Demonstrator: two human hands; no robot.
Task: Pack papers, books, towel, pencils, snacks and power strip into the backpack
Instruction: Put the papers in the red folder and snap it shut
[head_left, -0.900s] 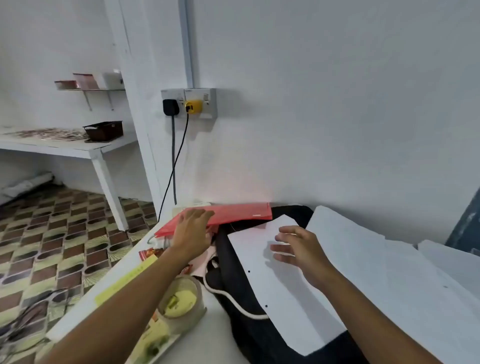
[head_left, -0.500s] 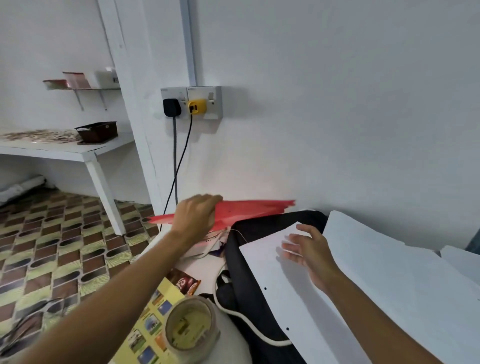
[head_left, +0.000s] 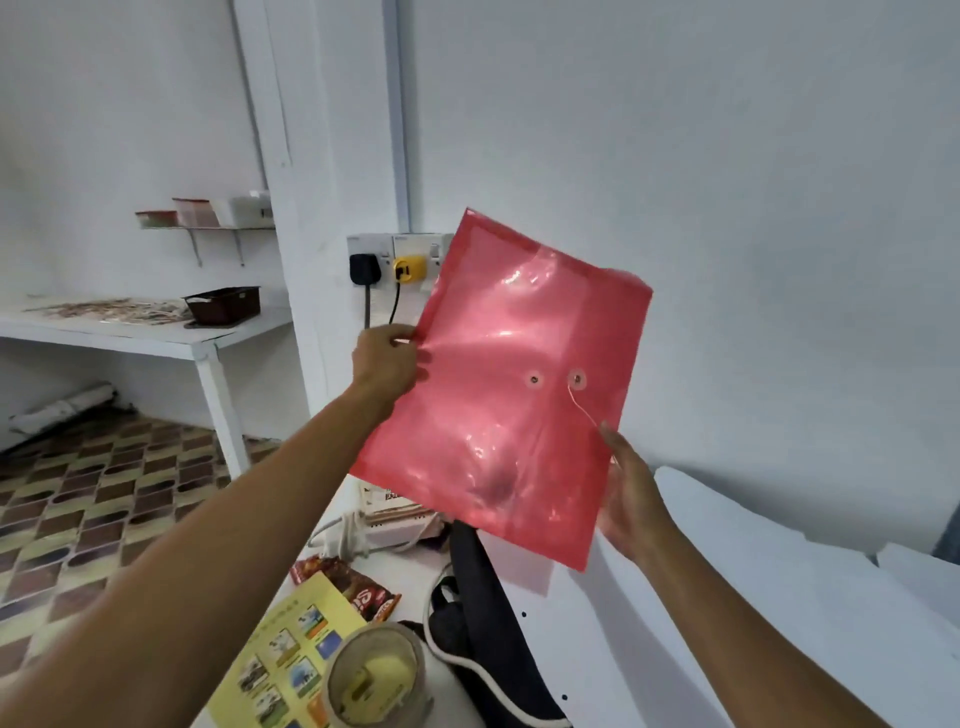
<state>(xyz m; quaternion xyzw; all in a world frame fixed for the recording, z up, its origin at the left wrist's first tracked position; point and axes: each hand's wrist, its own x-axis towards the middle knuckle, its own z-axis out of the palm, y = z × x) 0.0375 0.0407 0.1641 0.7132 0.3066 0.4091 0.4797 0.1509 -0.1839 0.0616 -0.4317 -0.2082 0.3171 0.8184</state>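
On the table at lower left, a yellow booklet (head_left: 291, 660) with small pictures lies under a tape roll (head_left: 375, 680); a snack packet (head_left: 353, 587) sits just behind it, more exposed than 0.5 s ago. Left hand (head_left: 387, 358) pinches the left edge of the red plastic folder (head_left: 511, 379), thumb on the front, fingers curled behind. Folder is now lifted upright in the air, facing the camera, well above the table; 0.5 s ago it was nearly flat, just off the surface. It covers part of the wall socket (head_left: 400, 257). Below it a white power strip (head_left: 384, 530) shows, uncovered by the lift. Black backpack (head_left: 483, 613) lies under white paper sheets (head_left: 727, 597). Right hand (head_left: 631, 499), earlier flat on the paper, now supports the folder's lower right edge, fingers fairly straight, not curled round it.
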